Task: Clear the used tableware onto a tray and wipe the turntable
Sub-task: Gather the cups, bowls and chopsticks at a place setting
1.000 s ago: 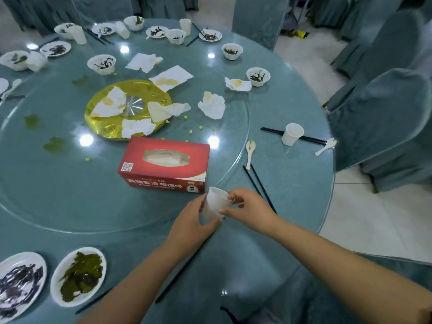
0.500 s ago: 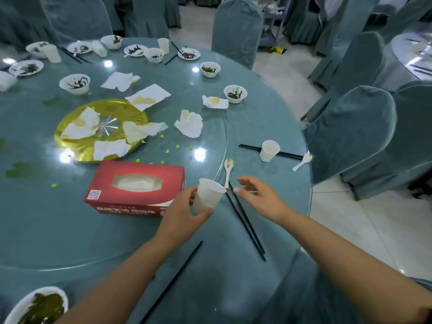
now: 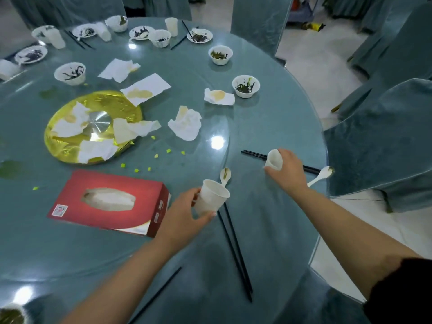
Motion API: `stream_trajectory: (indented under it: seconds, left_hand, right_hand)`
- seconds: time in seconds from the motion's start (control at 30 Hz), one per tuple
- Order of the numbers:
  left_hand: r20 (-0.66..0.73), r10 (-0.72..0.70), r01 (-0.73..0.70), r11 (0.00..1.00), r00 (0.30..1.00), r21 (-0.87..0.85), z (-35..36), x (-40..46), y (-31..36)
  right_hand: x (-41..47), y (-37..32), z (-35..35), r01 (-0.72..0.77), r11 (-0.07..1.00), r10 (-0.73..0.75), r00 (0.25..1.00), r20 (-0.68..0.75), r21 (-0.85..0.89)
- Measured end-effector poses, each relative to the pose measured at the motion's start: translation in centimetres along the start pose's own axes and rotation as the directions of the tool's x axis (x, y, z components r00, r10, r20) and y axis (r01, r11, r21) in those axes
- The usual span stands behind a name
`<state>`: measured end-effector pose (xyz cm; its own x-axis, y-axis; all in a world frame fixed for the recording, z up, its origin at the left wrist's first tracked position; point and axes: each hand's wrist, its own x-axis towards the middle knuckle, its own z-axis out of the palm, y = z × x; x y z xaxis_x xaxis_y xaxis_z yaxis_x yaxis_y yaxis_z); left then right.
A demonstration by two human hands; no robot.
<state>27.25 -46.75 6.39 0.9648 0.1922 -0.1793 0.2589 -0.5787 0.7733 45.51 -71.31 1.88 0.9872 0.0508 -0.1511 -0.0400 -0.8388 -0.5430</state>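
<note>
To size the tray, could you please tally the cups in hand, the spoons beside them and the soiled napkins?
Cups: 2, one gripped by the left hand, one by the right hand
Spoons: 2
Napkins: 7
Total: 11

Red tissue box [image 3: 109, 203]: QR code visible; print unreadable

A red tissue box [image 3: 109, 203] lies near me on the left, white tissue showing through its oval slot. Chairs draped in teal fabric [image 3: 383, 141] stand on my right, with another [image 3: 259, 24] on the far side. On the pale tiled floor [image 3: 315, 59] far right lies something yellow and black [image 3: 312, 26].
</note>
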Motion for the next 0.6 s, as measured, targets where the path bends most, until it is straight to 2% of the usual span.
stream_trajectory:
  seconds: [0.17, 0.4, 0.6]
  left_hand:
    - [-0.002, -0.016, 0.016, 0.999, 1.0, 0.047, 0.7, 0.6, 0.1]
    - [0.038, -0.028, 0.025, 0.997, 0.999, 0.07, 1.1, 0.6, -0.2]
    - [0.081, -0.042, 0.035, 0.995, 0.996, 0.094, 0.8, -1.2, -1.4]
  right_hand:
    - [3.0, 1.0, 0.5, -0.025, 0.999, 0.027, 0.998, 0.057, -0.039]
    - [2.6, 0.9, 0.6, -0.054, 0.998, 0.049, 0.992, 0.12, 0.039]
    - [-3.2, -3.3, -1.1, -0.009, 0.935, -0.097, 0.955, 0.279, 0.355]
